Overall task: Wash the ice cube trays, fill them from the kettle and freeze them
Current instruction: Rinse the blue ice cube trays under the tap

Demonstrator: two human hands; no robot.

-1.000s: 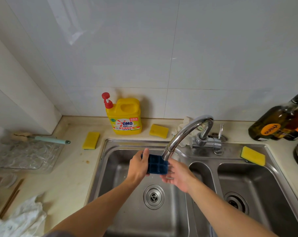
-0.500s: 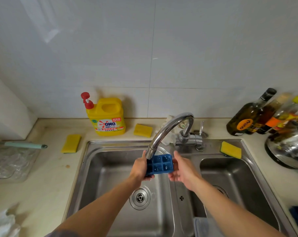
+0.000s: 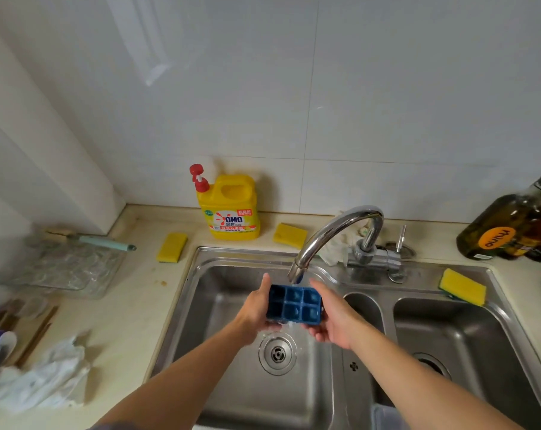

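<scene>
1. The blue ice cube tray (image 3: pixel 294 305) sits level, cups up, just under the faucet (image 3: pixel 334 225) spout and above the left basin of the sink (image 3: pixel 219 293). The left hand (image 3: pixel 256 308) grips its left end and the right hand (image 3: pixel 328 318) cradles its right end with fingers curled beneath. Holding both ends like this seems the steadiest way to rinse it.
2. Water spills off the tray's near edge toward the drain (image 3: pixel 277 353). Slide the tray side to side so each of the six cups passes under the spout, not only the back row.
3. Tip the tray toward the drain to empty the cups, then level it and flood them again. A couple of rounds should flush the corners.
4. Hold it low in the basin, since a flat tray under a stream probably throws spray onto the tabletop (image 3: pixel 132 305).
5. If soap is wanted, the yellow detergent bottle (image 3: pixel 232 209) and a sponge (image 3: pixel 171 247) stand near the basin's back-left corner. One hand would have to let go, so rest the tray in the basin first.
6. Whether the underside is clean cannot be told — turn it over and rinse that too.
</scene>
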